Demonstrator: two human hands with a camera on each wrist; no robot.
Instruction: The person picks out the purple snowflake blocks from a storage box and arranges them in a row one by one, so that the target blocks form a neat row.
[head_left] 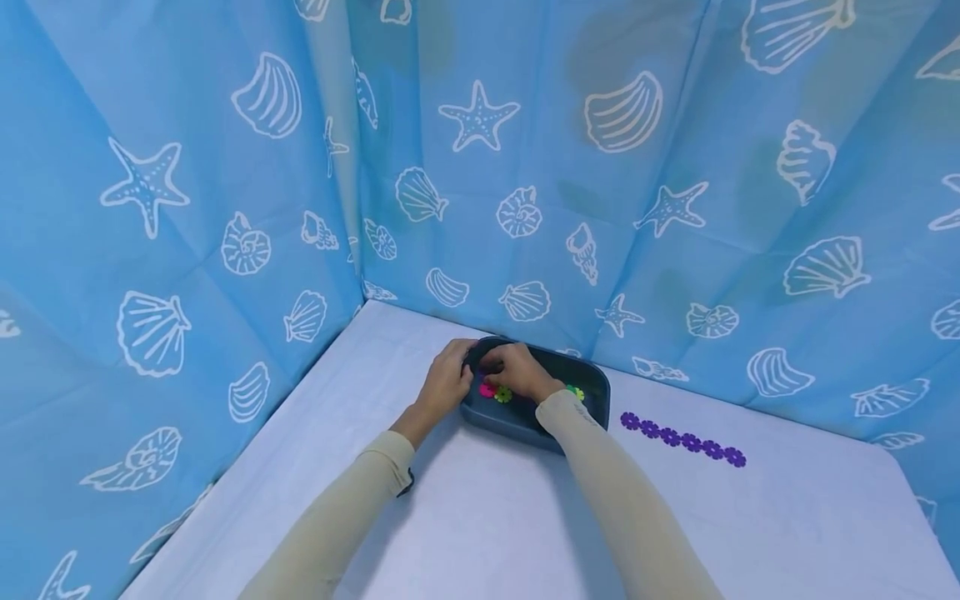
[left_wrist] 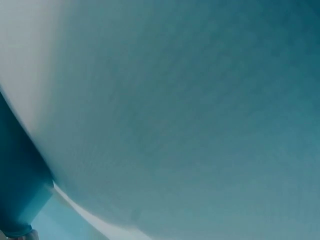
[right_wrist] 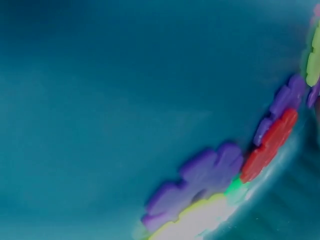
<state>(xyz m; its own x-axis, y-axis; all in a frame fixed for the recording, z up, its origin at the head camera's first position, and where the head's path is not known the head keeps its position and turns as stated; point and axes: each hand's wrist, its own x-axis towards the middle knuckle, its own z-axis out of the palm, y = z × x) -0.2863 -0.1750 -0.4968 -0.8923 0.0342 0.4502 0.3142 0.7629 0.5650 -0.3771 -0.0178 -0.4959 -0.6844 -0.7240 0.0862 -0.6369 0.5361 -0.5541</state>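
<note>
A dark basin (head_left: 510,427) stands on the white table. My left hand (head_left: 448,375) holds its left end, the thumb on the near side of the rim. My right hand (head_left: 521,371) reaches inside with bent fingers, close to a pink flower-shaped disc (head_left: 487,389) and a yellow-green flower-shaped disc (head_left: 503,394); its fingertips are partly hidden, so a pinch cannot be made out. In the right wrist view, purple (right_wrist: 195,185) and red flower discs (right_wrist: 270,145) lie along the basin's edge. Only a blurred blue-grey surface fills most of the left wrist view.
To the right of the basin, a row of several purple flower discs (head_left: 682,439) lies on the table (head_left: 795,517). Blue curtains (head_left: 480,167) with white shell and starfish prints hang close behind the basin and along the left side.
</note>
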